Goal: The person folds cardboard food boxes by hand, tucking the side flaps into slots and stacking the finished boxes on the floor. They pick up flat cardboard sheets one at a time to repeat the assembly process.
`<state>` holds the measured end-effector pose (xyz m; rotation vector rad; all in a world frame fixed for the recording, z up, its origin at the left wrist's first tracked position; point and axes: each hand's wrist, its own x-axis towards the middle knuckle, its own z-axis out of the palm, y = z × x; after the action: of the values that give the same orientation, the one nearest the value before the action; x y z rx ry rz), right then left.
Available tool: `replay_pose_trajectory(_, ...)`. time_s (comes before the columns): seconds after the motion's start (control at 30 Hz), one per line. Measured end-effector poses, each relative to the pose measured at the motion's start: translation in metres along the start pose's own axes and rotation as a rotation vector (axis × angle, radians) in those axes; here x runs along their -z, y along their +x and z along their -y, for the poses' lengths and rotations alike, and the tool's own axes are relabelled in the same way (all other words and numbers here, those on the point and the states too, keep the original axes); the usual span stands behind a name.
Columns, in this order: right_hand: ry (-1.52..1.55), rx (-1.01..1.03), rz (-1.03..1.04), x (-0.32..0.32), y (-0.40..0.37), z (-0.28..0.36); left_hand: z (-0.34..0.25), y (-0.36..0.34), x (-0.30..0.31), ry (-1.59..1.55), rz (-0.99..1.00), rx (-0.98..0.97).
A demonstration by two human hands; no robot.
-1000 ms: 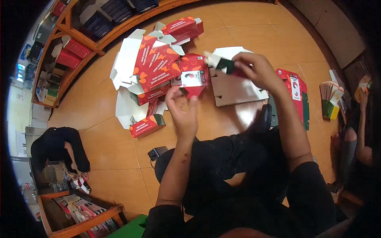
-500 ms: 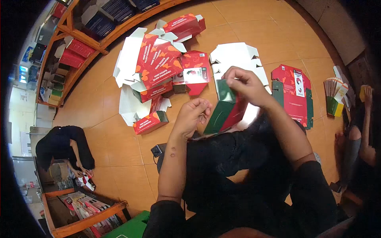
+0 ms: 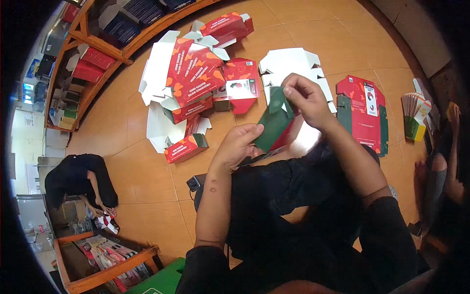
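A green and red carton is held up over my lap between both hands. My left hand grips its lower left corner with the thumb on the green face. My right hand pinches the flap at its top end. Just beyond it on the floor lie white flat carton blanks and a red unfolded carton with a label.
A heap of red folded and flat cartons lies at the far left, a red and green flat stack at the right. Wooden shelving lines the far left. One person crouches at left, another sits at right.
I took a carton from the floor pile and brought it in toward my lap. My left hand went from empty above the floor to gripping its lower corner.
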<state>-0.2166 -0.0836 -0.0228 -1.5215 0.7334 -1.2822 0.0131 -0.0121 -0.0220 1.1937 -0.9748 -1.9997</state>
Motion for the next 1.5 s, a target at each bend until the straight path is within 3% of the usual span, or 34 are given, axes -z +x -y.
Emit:
replay_pose_trajectory(0.1,-0.356,0.021,0.115,-0.001,0.001,0.02,0.008,0.004,-0.005,-0.096,0.082,-0.033)
replay_pose_trajectory(0.17,-0.628,0.158,0.184,-0.001,0.0,0.029,0.008,0.005,-0.011,0.092,-0.06,-0.1)
replay_pose_trajectory(0.3,-0.668,0.353,0.198,-0.003,0.0,0.028,0.013,0.006,-0.009,0.196,-0.137,-0.194)
replay_pose_trajectory(0.4,-0.669,0.322,0.192,-0.002,-0.002,0.029,0.01,0.006,-0.008,0.218,-0.155,-0.164)
replay_pose_trajectory(0.6,-0.694,0.281,0.446,-0.006,-0.009,0.014,0.021,0.012,-0.009,0.348,-0.153,-0.241)
replay_pose_trajectory(0.67,-0.663,0.308,0.396,-0.008,-0.008,0.019,0.02,0.013,-0.012,0.381,-0.195,-0.33)
replay_pose_trajectory(0.7,-0.699,0.151,0.462,-0.005,-0.007,0.02,0.013,0.009,-0.014,0.369,-0.242,-0.197)
replay_pose_trajectory(0.73,-0.733,-0.003,0.523,-0.001,-0.005,0.02,0.01,0.008,-0.016,0.382,-0.242,-0.217)
replay_pose_trajectory(0.8,-0.724,0.06,0.499,0.013,-0.003,0.005,0.0,0.008,-0.022,1.175,-0.905,-1.129)
replay_pose_trajectory(0.83,-0.662,0.005,0.414,0.018,0.0,0.005,-0.011,-0.002,-0.028,1.285,-1.116,-1.277)
replay_pose_trajectory(0.87,-0.595,-0.052,0.331,0.022,0.003,0.008,-0.007,-0.003,-0.023,1.287,-1.122,-1.306)
replay_pose_trajectory(0.93,-0.54,-0.118,0.278,0.03,0.009,0.025,0.016,0.001,-0.011,0.576,-1.034,-1.293)
replay_pose_trajectory(0.97,-0.473,-0.176,0.197,0.032,0.009,0.033,0.022,0.001,-0.01,0.491,-0.942,-1.114)
replay_pose_trajectory(1.0,-0.405,-0.237,0.118,0.034,0.007,0.038,0.02,0.004,-0.016,0.487,-0.938,-1.126)
replay_pose_trajectory(1.07,-0.325,-0.2,0.089,0.034,-0.003,0.026,0.018,0.009,-0.03,0.257,-0.669,-0.77)
replay_pose_trajectory(1.17,-0.256,-0.085,-0.02,0.024,-0.025,0.017,0.011,0.013,-0.035,0.428,-0.588,-0.669)
replay_pose_trajectory(1.27,-0.297,-0.074,0.129,0.014,-0.027,0.021,0.015,0.018,-0.029,0.467,-0.507,-0.627)
replay_pose_trajectory(1.4,-0.307,-0.07,0.129,0.008,-0.028,0.018,0.027,0.031,-0.003,0.205,-0.401,-0.578)
replay_pose_trajectory(1.47,-0.369,-0.115,0.129,0.009,-0.028,0.015,0.028,0.027,-0.01,0.389,-0.429,-0.712)
replay_pose_trajectory(1.5,-0.369,-0.116,0.121,0.008,-0.029,0.014,0.025,0.02,-0.015,0.648,-0.493,-0.751)
